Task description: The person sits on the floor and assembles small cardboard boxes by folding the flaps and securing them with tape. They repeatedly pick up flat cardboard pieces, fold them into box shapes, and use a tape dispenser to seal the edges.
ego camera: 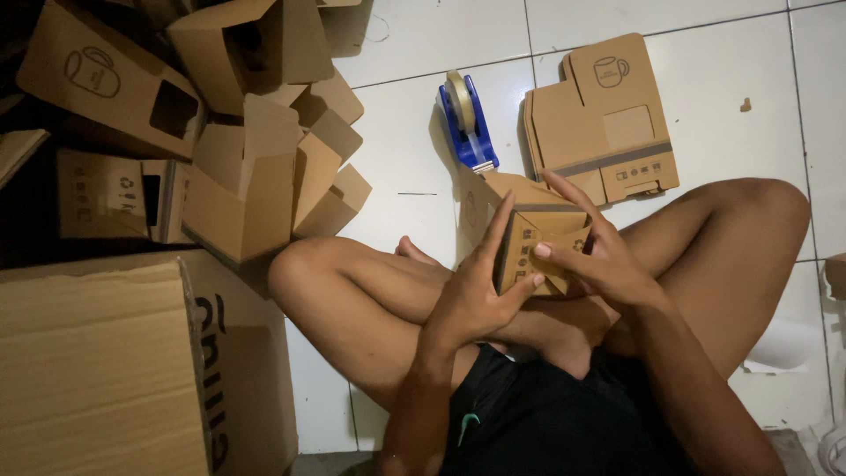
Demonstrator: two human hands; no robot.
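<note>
Gripping a small brown cardboard box (538, 242) — half-folded, flaps loose — the left hand (476, 295) and right hand (604, 260) clasp its sides.

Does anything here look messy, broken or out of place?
Only the heap of boxes at upper left looks untidy: they lie tilted, flaps open. The flat blanks sit stacked and the tape dispenser stands upright. Both hands, left and right, grip one small box. Nothing looks damaged.
</note>
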